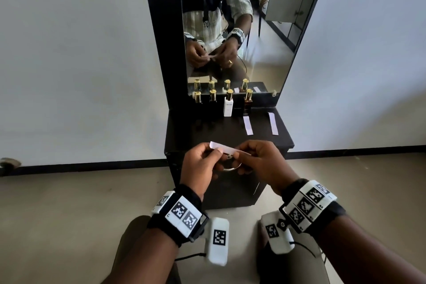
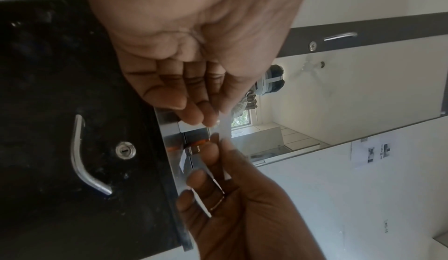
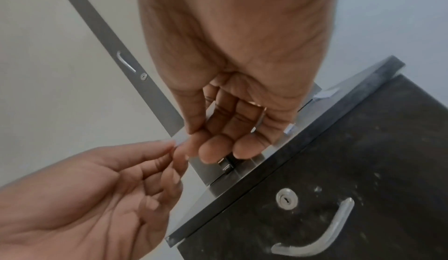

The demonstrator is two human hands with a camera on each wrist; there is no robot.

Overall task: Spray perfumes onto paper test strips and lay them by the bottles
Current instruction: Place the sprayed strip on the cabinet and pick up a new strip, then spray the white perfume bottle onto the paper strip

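Note:
Both hands hold a white paper test strip point(image 1: 224, 148) level in the air, just in front of the dark cabinet's top point(image 1: 207, 131). My left hand point(image 1: 216, 153) pinches the strip's left part between thumb and fingertips point(image 2: 208, 122). The right hand point(image 1: 239, 155) pinches its right end, and a further strip edge point(image 2: 202, 202) seems to lie across those fingers. Several gold-capped perfume bottles stand in a row at the mirror's foot, among them a white bottle point(image 1: 228, 106) and a dark amber bottle point(image 1: 247, 101). Two strips point(image 1: 247, 125) point(image 1: 273, 123) lie flat to the right of them.
A tall mirror point(image 1: 230, 30) in a black frame rises behind the bottles and reflects me. The cabinet front has a metal handle point(image 2: 82, 158) and a lock point(image 2: 125, 150). White walls flank the cabinet; tan floor lies below.

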